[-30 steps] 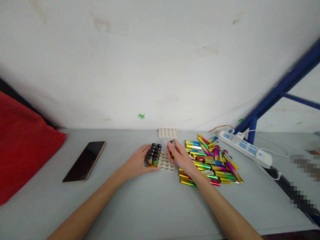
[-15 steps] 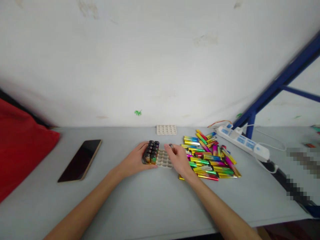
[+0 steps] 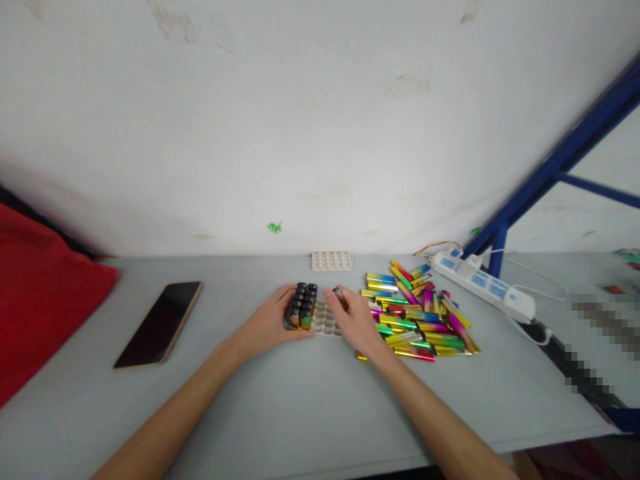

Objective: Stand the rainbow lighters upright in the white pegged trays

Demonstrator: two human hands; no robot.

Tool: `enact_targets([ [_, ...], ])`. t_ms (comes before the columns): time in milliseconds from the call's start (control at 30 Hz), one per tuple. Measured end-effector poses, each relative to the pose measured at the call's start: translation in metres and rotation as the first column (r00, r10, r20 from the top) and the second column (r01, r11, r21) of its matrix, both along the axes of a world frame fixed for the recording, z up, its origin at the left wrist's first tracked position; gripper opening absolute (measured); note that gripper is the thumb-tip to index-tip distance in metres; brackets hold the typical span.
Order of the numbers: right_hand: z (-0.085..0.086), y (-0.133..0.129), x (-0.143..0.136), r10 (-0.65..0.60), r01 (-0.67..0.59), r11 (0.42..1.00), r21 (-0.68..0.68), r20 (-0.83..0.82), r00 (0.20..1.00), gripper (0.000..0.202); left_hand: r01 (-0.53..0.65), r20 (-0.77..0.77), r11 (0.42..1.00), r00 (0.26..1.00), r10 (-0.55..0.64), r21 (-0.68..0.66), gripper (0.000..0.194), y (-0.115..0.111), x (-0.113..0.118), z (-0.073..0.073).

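Note:
A white tray with round pockets (image 3: 327, 322) rests on the grey table, its left part filled with two rows of upright black-topped lighters (image 3: 302, 307). My left hand (image 3: 273, 319) is wrapped round the left side of the tray and those lighters. Above the tray's right part, my right hand (image 3: 354, 320) pinches a small dark-ended piece, mostly hidden by the fingers, which looks like a lighter. Just right of that hand lies a loose pile of shiny multicoloured lighters (image 3: 417, 319).
A second white pocketed tray (image 3: 331, 261) lies near the wall. At the left are a dark phone (image 3: 159, 325) and red cloth (image 3: 45, 300). A white power strip (image 3: 483, 283) with cables sits at the right by a blue metal frame (image 3: 530, 185).
My right hand has shifted slightly left over the tray, still pinching the small piece. My left hand keeps its hold; the whole view has moved a little.

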State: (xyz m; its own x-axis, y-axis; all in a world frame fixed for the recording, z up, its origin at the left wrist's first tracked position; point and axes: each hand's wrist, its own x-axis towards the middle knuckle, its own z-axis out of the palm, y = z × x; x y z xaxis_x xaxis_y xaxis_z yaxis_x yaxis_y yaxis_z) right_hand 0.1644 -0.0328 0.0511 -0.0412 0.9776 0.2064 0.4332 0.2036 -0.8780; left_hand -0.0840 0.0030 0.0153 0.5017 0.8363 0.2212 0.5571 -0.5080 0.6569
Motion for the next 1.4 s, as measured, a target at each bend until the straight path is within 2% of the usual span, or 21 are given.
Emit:
enact_targets([
  [233,-0.006,-0.001,0.001,0.001,-0.001,1.000,-0.030,0.014,1.000,0.041,0.008,-0.024,1.000,1.000,-0.008,0.005,0.083,0.001,-0.001,-0.002],
  [600,0.012,-0.005,-0.001,0.029,-0.030,0.999,0.019,0.022,0.999,0.048,0.003,0.010,1.000,1.000,-0.003,0.002,0.083,-0.001,-0.002,0.000],
  [733,0.007,-0.004,0.002,-0.021,0.021,1.000,0.001,0.063,0.998,0.051,-0.004,0.011,1.000,1.000,0.004,-0.008,0.080,-0.002,-0.001,0.001],
  [900,-0.003,-0.003,0.004,0.015,-0.014,1.000,-0.008,0.050,0.999,0.043,-0.008,0.005,1.000,1.000,0.008,-0.028,0.079,-0.003,0.000,0.004],
  [1167,-0.001,-0.004,0.006,0.067,-0.079,0.992,0.100,0.119,0.991,0.031,-0.006,-0.026,1.000,1.000,0.006,-0.002,0.084,-0.002,0.001,0.002],
  [1300,-0.007,0.001,0.009,0.058,-0.105,0.966,0.237,0.198,0.978,0.032,-0.003,-0.044,0.999,0.999,0.004,0.033,0.084,-0.002,0.000,0.000],
  [1400,-0.014,0.005,0.014,0.042,-0.111,0.967,0.231,0.283,0.958,0.038,0.003,-0.050,0.999,0.999,-0.001,0.045,0.084,-0.003,-0.001,0.001],
])
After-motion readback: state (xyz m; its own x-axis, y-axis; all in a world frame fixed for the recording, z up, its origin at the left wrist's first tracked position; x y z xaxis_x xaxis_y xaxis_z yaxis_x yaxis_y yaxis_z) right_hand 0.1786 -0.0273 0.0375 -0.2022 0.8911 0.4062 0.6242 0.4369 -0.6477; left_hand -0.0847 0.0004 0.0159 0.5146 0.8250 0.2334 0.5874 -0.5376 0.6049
